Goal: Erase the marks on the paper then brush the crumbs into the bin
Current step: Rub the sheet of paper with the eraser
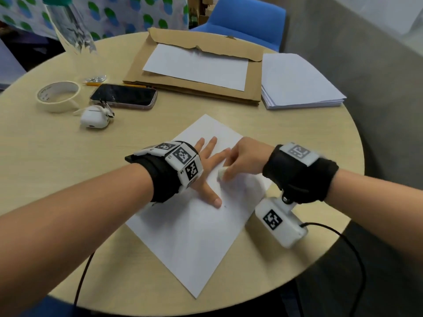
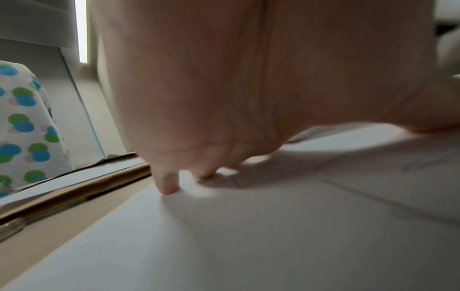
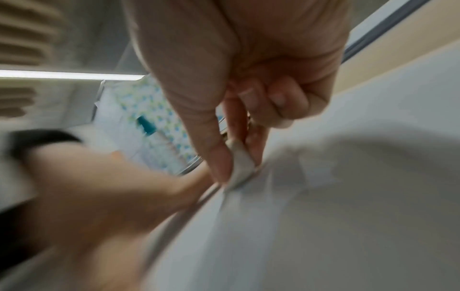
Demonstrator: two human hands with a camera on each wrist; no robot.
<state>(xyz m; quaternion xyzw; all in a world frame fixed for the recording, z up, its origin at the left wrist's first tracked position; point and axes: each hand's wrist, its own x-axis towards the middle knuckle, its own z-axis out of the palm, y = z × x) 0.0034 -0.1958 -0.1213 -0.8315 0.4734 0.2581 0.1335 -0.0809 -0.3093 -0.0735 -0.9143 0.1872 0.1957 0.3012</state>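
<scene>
A white sheet of paper (image 1: 194, 236) lies at an angle on the round wooden table (image 1: 57, 161), near its front edge. My left hand (image 1: 209, 161) lies flat on the paper with fingers spread, pressing it down; in the left wrist view its fingertips (image 2: 169, 187) touch the sheet (image 2: 224, 246). My right hand (image 1: 242, 159) pinches a small white eraser (image 1: 221, 174) between thumb and fingers and holds it against the paper beside the left hand. The right wrist view shows the eraser (image 3: 240, 167) pressed on the sheet (image 3: 323, 216). A tiny dark mark (image 1: 225, 206) sits near the left thumb. No bin is visible.
Behind the paper lie a phone (image 1: 123, 96), a white earbud case (image 1: 95, 118), a roll of tape (image 1: 58, 96) and a pencil (image 1: 93, 83). A cardboard sheet (image 1: 251, 72) carrying one paper and a stack of paper (image 1: 297, 83) sit at the back. A blue chair (image 1: 247, 19) stands beyond.
</scene>
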